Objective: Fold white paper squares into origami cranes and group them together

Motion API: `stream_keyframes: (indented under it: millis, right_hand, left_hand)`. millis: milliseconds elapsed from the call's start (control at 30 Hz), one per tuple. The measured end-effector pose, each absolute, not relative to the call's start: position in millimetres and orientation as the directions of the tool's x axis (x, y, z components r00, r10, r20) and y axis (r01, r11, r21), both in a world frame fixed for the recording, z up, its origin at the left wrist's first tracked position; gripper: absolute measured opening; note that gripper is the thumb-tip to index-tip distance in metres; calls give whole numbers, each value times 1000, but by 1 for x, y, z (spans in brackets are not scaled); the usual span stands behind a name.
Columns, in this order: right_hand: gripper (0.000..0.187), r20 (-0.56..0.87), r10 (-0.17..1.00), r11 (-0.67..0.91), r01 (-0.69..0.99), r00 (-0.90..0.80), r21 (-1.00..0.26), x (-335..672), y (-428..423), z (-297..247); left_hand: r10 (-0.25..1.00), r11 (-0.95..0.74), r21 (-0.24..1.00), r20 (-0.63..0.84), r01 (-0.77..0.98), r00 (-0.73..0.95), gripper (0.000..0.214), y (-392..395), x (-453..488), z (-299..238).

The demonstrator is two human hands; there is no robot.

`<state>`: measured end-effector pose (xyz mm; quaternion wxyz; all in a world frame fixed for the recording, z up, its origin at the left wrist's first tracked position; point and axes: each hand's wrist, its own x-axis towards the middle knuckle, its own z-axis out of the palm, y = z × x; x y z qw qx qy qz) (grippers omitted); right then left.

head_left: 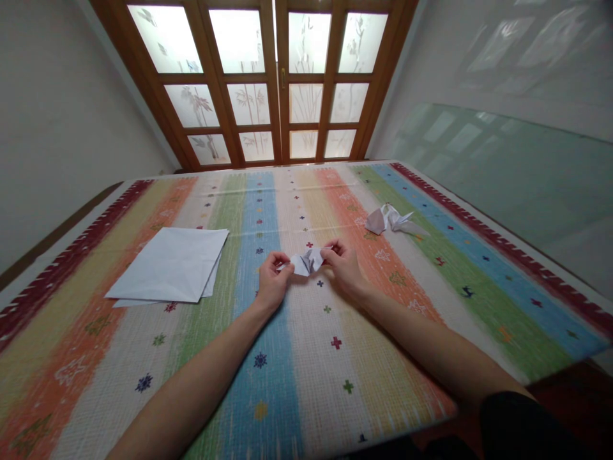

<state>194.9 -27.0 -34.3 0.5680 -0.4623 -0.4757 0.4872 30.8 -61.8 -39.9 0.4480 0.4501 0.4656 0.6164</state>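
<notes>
A small folded piece of white paper [303, 263] is stretched between my two hands over the middle of the table. My left hand [274, 279] pinches its left end between thumb and fingers. At the right end, my right hand [343, 263] grips it the same way. Creased flaps rise in the middle of the paper, with a greyish shadowed fold between them. Off to the right of my right hand stands a folded paper figure [390, 219], white with pointed tips, apart from both hands.
Left of my hands lies a loose stack of white paper sheets [167, 265]. A striped, patterned tablecloth [258, 383] covers the table. Beyond the far edge are wooden doors [282, 83] with frosted panes. A glass panel [507, 172] is along the right wall.
</notes>
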Motion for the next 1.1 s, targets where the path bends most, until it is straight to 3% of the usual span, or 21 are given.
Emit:
stream_keyframes:
  millis: [133,300,533,767,933,1100]
  right_hand:
    - [12,-20,999,-23,-75,-50,-997,197,-26,-32]
    - [17,-140,978,-153,-78,-157,-985,199,-25,-34]
    - [38,-62,982,-108,-265,-178,-958,200,-20,-35]
    - [48,-21,986,-66,-271,-166,-960,201,-18,-30]
    - [46,-107,985,-140,-274,-133,-951,205,-13,-34]
    - [40,-138,983,-166,-281,-119,-945,210,-9,-39]
  left_hand:
    - [974,-194,977,182,-84,-132,16,-64,33,-38]
    - [990,-115,987,104,-112,-99,25,-64,33,-39]
    - [998,64,993,-61,-99,32,37,-62,33,-37]
    - [977,130,991,-121,-39,176,37,-58,23,-36]
    - [982,138,975,-112,-176,150,43,-52,15,-37]
    - [993,99,973,-82,-208,87,45,-49,11,-39]
